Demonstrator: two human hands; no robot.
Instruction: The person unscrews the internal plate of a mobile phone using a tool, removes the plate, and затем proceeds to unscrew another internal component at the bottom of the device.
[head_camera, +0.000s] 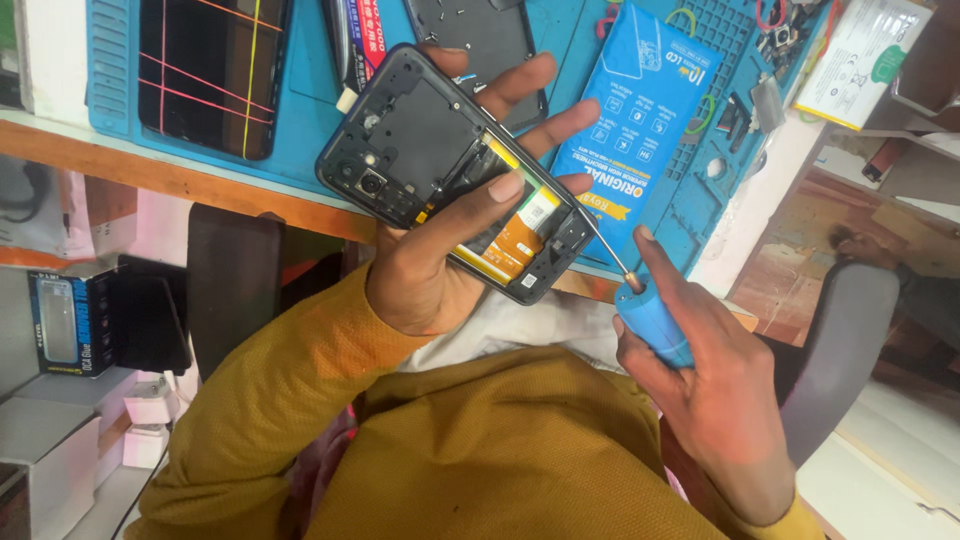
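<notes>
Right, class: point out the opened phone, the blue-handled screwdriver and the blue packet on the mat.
Opened phone (420, 135), head view: on its dark inner frame.
Blue-handled screwdriver (652, 322), head view: on the blue handle.
Blue packet (640, 110), head view: on the middle of its printed face.

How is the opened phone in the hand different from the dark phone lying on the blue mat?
The opened phone is held up in the left hand; the dark phone lies flat on the blue mat. The opened phone shows its insides, with a yellow-orange part exposed; the dark phone shows a black face crossed by thin red and yellow lines. A screwdriver in the right hand meets only the opened phone. Both are dark slabs.
</notes>
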